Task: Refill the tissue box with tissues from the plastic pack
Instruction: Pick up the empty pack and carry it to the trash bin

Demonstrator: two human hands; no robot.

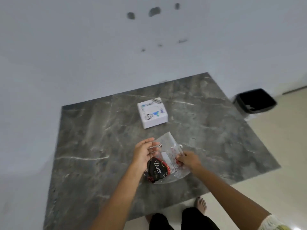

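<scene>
A white square tissue box (152,112) with blue print stands on the dark marble table (93,138), toward the far side. Nearer to me lies a clear plastic pack (169,163) with a black and red "Dove" label, looking flat and crumpled. My left hand (143,153) is at the pack's left edge, palm turned inward, fingers curled around the plastic. My right hand (186,159) pinches the pack's right side. Whether tissues remain inside the pack is unclear.
A white wall rises behind the table, with a few dark marks. A black bin (255,101) stands on the pale floor to the right of the table. My bare feet (201,204) show below the table's near edge.
</scene>
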